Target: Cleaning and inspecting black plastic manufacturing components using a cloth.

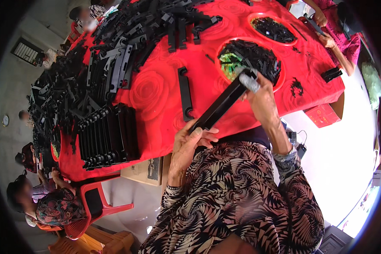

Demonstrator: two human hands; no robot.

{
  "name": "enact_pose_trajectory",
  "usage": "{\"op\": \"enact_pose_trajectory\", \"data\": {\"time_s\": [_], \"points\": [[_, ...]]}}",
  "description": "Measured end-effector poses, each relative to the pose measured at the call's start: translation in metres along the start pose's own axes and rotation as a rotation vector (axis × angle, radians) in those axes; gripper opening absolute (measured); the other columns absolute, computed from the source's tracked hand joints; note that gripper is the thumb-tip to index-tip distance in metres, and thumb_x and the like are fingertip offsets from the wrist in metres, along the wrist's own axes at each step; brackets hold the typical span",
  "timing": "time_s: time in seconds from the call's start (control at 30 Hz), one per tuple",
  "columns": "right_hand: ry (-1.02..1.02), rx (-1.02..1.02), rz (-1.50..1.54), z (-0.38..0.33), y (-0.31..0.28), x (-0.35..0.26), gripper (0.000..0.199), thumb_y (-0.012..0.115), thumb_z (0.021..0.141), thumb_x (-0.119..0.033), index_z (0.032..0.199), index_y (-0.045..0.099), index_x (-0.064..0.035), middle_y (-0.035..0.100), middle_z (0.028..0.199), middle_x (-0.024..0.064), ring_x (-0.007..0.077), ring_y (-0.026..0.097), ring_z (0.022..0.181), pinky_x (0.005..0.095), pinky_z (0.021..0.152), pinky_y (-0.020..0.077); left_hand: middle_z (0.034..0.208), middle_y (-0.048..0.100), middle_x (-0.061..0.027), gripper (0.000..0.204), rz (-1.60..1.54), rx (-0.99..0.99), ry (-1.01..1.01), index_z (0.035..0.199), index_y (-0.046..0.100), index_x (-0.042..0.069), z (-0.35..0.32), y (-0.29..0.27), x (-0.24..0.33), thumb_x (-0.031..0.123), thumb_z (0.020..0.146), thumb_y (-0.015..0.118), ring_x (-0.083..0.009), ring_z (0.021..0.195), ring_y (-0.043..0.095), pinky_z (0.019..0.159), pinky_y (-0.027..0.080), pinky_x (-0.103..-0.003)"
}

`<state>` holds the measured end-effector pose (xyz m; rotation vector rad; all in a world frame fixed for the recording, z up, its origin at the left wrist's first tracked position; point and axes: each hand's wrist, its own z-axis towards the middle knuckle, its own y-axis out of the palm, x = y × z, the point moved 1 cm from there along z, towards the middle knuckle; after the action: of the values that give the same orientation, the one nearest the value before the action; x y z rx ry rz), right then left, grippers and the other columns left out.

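Note:
A long black plastic bar (222, 104) slants from near my chest up toward a red bowl. My left hand (189, 142) grips its lower end. My right hand (261, 98) is closed at its upper end, pressing a small silver-grey tool (249, 81) against it. The red bowl (279, 82) just behind my right hand is filled with small black parts and something green. Another black bar (185, 94) lies flat on the red rose-patterned tablecloth (156, 91), left of the held one.
Heaps of black bars (127, 38) cover the table's left and far side; a neat row of them (108, 137) stands at the near-left edge. A second red bowl (271, 28) sits farther back. Other people sit at the left and far right; a red chair (98, 205) below.

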<state>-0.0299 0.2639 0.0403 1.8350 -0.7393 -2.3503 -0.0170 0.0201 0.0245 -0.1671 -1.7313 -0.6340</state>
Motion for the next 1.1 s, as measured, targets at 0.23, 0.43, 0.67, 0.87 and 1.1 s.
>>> {"op": "enact_pose_trajectory", "data": {"time_s": [0.23,0.43,0.67,0.87,1.1], "points": [[0.133,-0.101,-0.123,0.016,0.013,-0.003,0.026,0.069,0.088,-0.019,0.106,0.064,-0.0014,0.065,0.082,0.0011,0.0072,0.055,0.061,0.0211,0.053,0.0425,0.097,0.065,-0.0148,0.054,-0.296,-0.297,-0.297,0.132,0.045,-0.002,-0.004,0.024,-0.010,0.042,0.102,0.039,-0.0213,0.081,0.063,0.067,0.051,-0.033],[0.108,-0.137,-0.015,0.011,0.032,0.007,0.031,0.065,0.092,-0.024,0.113,0.062,-0.0004,0.067,0.091,0.0034,0.0098,0.061,0.075,0.0250,0.069,0.0494,0.090,0.054,-0.0078,0.055,-0.515,-0.286,-0.253,0.128,0.044,-0.001,0.000,0.029,-0.031,0.047,0.101,0.039,-0.0197,0.075,0.054,0.065,0.043,-0.032],[0.174,-0.140,-0.021,-0.019,0.041,0.034,0.036,0.052,0.099,-0.027,0.119,0.060,0.0022,0.067,0.104,0.0063,0.0138,0.061,0.096,0.0271,0.091,0.0452,0.095,0.059,-0.0117,0.044,-0.567,-0.166,-0.121,0.122,0.049,-0.001,0.013,0.025,-0.041,0.036,0.099,0.050,-0.0193,0.081,0.057,0.072,0.047,-0.034],[0.540,-0.214,-0.055,-0.041,0.053,0.015,0.049,0.039,0.099,-0.042,0.109,0.062,0.0001,0.067,0.085,0.0079,0.0106,0.056,0.052,0.0240,0.034,0.0383,0.092,0.059,-0.0071,0.026,-0.386,-0.071,-0.025,0.116,0.053,0.001,0.011,0.036,-0.045,0.021,0.098,0.050,-0.0170,0.081,0.057,0.075,0.046,-0.030],[0.366,-0.231,-0.147,-0.060,0.047,0.015,0.045,0.034,0.098,-0.034,0.115,0.061,-0.0014,0.066,0.083,0.0044,0.0105,0.056,0.051,0.0230,0.032,0.0391,0.093,0.060,-0.0056,0.023,-0.202,-0.075,0.030,0.113,0.054,0.002,0.006,0.030,-0.059,0.018,0.097,0.052,-0.0143,0.079,0.056,0.072,0.046,-0.028]]}}
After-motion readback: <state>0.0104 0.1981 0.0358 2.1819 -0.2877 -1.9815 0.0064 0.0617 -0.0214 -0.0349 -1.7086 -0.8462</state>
